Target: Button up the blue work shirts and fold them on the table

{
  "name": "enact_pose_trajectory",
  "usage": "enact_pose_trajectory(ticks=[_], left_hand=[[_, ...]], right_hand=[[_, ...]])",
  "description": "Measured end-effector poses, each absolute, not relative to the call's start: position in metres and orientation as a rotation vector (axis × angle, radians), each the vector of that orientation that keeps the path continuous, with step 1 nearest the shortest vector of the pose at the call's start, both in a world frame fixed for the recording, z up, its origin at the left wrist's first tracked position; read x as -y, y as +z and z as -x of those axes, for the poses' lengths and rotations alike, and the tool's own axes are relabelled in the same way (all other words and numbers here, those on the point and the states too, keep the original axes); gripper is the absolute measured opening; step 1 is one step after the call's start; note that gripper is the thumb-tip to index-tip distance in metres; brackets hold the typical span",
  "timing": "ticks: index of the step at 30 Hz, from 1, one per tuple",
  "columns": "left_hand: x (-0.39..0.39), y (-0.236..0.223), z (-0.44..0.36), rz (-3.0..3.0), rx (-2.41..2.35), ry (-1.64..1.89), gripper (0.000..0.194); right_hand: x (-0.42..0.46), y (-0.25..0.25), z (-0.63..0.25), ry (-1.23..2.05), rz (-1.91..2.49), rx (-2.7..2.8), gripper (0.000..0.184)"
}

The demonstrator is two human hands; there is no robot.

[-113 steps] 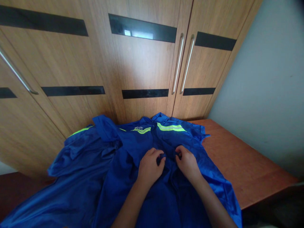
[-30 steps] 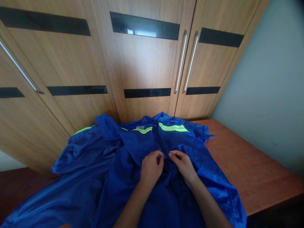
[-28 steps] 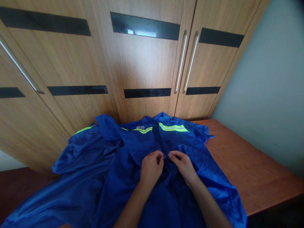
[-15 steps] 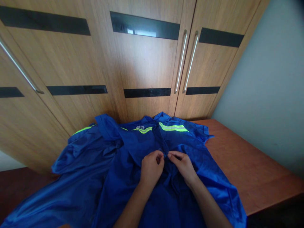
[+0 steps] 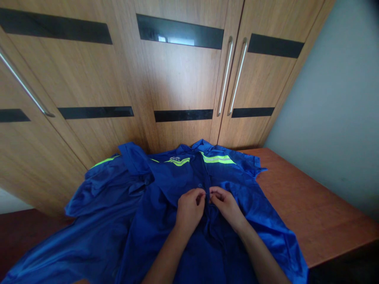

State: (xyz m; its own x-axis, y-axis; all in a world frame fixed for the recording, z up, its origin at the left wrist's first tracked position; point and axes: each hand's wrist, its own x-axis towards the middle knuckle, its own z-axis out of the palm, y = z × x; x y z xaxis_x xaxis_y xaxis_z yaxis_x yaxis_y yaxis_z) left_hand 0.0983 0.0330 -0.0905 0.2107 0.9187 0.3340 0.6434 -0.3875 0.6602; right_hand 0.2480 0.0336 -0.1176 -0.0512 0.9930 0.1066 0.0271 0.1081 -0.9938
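Note:
A blue work jacket with yellow-green and grey reflective stripes lies spread out, its collar toward the cupboard. At the middle of its front opening, my left hand is closed, thumb and forefinger pinching the cloth edge. Close beside it on the right, my right hand pinches the other side of the front, fingertips a small gap from the left ones. A small button shows on the placket just above the left fingertips. What exactly lies between the fingertips is too small to make out.
The jacket rests on a reddish-brown wooden tabletop, whose right edge runs along a grey wall. Behind stands a wooden cupboard with black inlays and metal handles. More blue cloth is bunched at the left.
My right hand has shifted slightly, its thumb now lower beneath the forefinger. The left hand has moved a touch to the right. The front edge between them lies straighter.

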Motion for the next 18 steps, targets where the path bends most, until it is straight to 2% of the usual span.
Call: enact_pose_trajectory(ticks=[4,11,18], left_hand=[[-0.034,-0.092,-0.097,-2.124,-1.451,0.942,0.021],[-0.036,-0.092,-0.098,-1.872,-1.411,0.996,0.013],[-0.04,-0.098,-0.1,-1.786,-1.475,1.074,0.011]], right_hand=[[-0.031,-0.123,-0.247,0.959,1.21,1.495,0.019],[-0.025,-0.114,-0.245,0.388,1.381,1.735,0.016],[-0.023,-0.108,-0.242,0.389,1.372,1.669,0.013]])
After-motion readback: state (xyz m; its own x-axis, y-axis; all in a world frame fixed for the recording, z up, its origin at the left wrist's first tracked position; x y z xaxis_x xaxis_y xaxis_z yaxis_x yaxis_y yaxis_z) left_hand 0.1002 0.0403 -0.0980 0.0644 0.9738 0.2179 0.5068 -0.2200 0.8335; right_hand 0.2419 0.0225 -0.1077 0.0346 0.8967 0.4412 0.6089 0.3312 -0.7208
